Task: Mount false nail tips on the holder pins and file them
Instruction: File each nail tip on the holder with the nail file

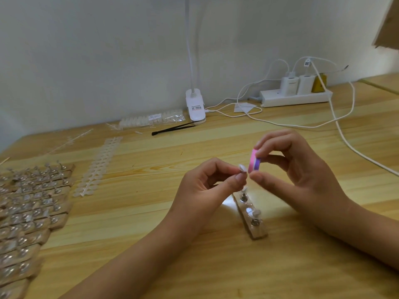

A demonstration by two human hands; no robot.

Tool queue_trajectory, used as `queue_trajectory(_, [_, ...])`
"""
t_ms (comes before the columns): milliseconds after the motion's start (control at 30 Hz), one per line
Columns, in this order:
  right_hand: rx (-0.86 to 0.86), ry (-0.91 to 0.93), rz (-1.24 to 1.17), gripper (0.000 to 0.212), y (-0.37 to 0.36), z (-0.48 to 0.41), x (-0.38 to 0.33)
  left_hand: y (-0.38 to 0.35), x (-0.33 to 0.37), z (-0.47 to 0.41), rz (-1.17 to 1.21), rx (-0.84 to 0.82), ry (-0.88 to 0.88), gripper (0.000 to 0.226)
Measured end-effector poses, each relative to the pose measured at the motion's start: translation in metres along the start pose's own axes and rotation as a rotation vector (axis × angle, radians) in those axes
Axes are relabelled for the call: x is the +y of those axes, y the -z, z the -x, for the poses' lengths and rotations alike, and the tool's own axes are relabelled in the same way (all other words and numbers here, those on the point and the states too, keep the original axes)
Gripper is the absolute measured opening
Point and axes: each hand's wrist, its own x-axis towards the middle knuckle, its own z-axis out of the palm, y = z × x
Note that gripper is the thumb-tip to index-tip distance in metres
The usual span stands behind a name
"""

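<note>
Left hand (207, 184) is pinching a nail tip (243, 168) between thumb and forefinger, other fingers curling in loosely

Right hand (298, 169) is gripping a pink-and-purple buffer block (254, 161) between thumb and forefinger. The block is sitting just beside the tip; can't tell if they're touching

Both hands are hovering above the counter (151, 212), over the far end of a wooden holder strip (251, 223) that is lying flat with pins (244, 196) standing up. The left thumb is blocking the view of the strip's far end. One pin nearer the camera seems to be carrying a mounted tip (257, 212), a bit blurred

Around:
- batch of loaded holders (28, 212) is crowding the left edge of the counter
- sprue strip of loose tips (97, 167) is lying just right of that batch
- bagged tips (151, 119) are sitting along the wall, black tweezers (172, 128) in front of them
- clip lamp (195, 108) is standing beside the bag
- power strip (295, 98) is carrying two white chargers (290, 85)
- white cables (345, 143) are trailing across the counter behind and right of the right hand
</note>
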Motion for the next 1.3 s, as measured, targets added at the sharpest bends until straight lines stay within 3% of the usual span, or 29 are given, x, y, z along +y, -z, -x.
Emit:
queue_trajectory(100, [-0.058, 0.130, 0.109, 0.027, -0.0037, 0.0026, -0.0012, 0.0009, 0.0009, -0.0013, 0.040, -0.027, -0.020, 0.005])
queue_trajectory(233, [0.021, 0.018, 0.021, 0.030, 0.0006, 0.0004, 0.0007, 0.0003, 0.0007, -0.0012, 0.062, -0.012, 0.005, 0.005])
queue_trajectory(367, [-0.049, 0.139, 0.175, 0.027, -0.0018, 0.0027, -0.0010, 0.0017, -0.0001, -0.0011, -0.102, 0.000, -0.085, 0.006])
queue_trajectory(1300, [-0.042, 0.168, 0.250, 0.027, -0.0050, 0.0049, -0.0034, -0.0007, 0.0011, 0.0039, -0.394, 0.072, -0.316, 0.008])
